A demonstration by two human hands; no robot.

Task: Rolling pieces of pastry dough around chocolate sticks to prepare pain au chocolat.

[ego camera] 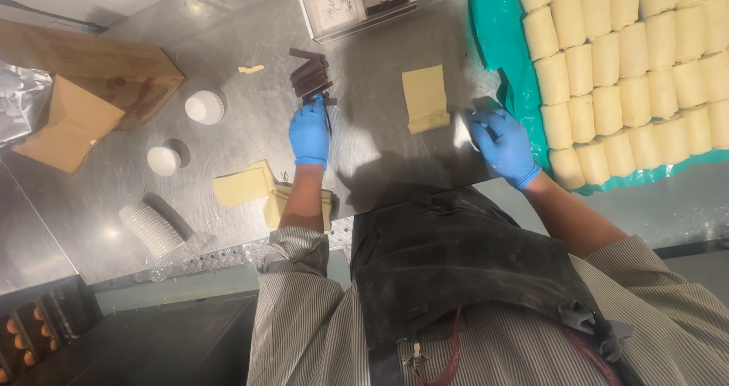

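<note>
Left hand (310,133), blue-gloved, fingers curled at the near end of a stack of dark chocolate sticks (311,77) on the steel table (380,143); whether it grips one, cannot tell. Right hand (503,144) lies flat and loosely open, holding nothing, beside a dough rectangle (425,97) with one end folded. Rolled dough pieces (630,59) fill the green sheet (497,29). Flat dough squares (247,185) remain unrolled; paper cups (205,106) stand left.
</note>
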